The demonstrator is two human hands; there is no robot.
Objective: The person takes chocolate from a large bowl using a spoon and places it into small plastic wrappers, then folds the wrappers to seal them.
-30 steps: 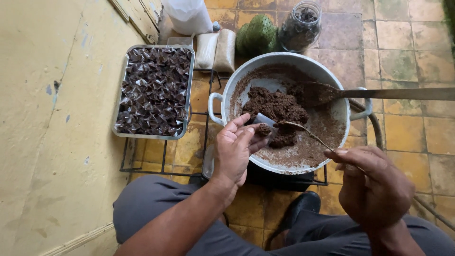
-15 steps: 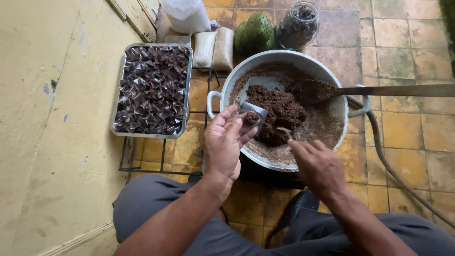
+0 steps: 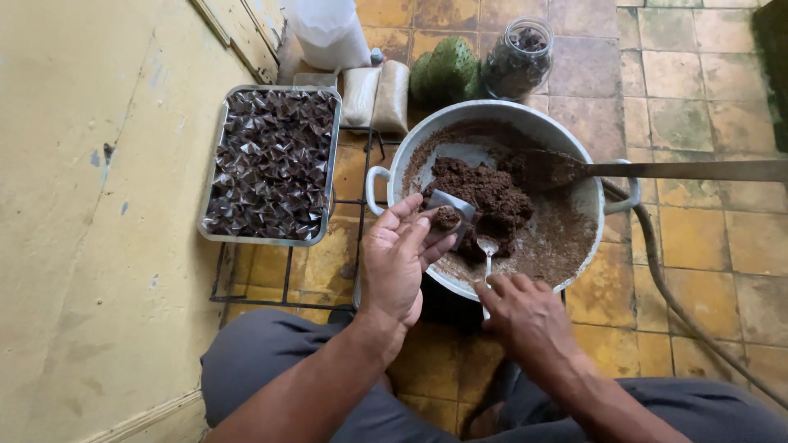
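A small clear wrapper (image 3: 450, 207) with a lump of brown paste sits in the left hand (image 3: 398, 262), fingers curled and clamped on it above the near rim of the big metal pot (image 3: 386, 176). The right hand (image 3: 525, 316) pinches a small spoon (image 3: 487, 246), fingers closed on its handle, bowl at the paste mound (image 3: 484, 193). To the left, a tray (image 3: 271, 240) is already packed with folded dark parcels; judging by the large mound left, much wrapping remains. A long ladle (image 3: 574, 168) rests in the pot.
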